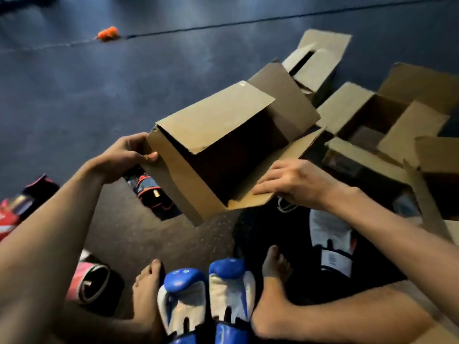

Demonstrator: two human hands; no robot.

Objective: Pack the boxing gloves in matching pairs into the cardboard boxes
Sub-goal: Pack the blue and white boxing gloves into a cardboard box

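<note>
Glossy blue-white gloves [183, 291] | left hand [124, 156], right hand [294, 183] hold cardboard box [213, 115]

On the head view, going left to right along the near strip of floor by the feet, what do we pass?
pink glove → bare foot → blue-and-white glove → second blue-and-white glove → other bare foot → white-and-black glove

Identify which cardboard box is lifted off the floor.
The nearest box, held between the left hand and right hand; the other boxes sit on the floor.
</note>
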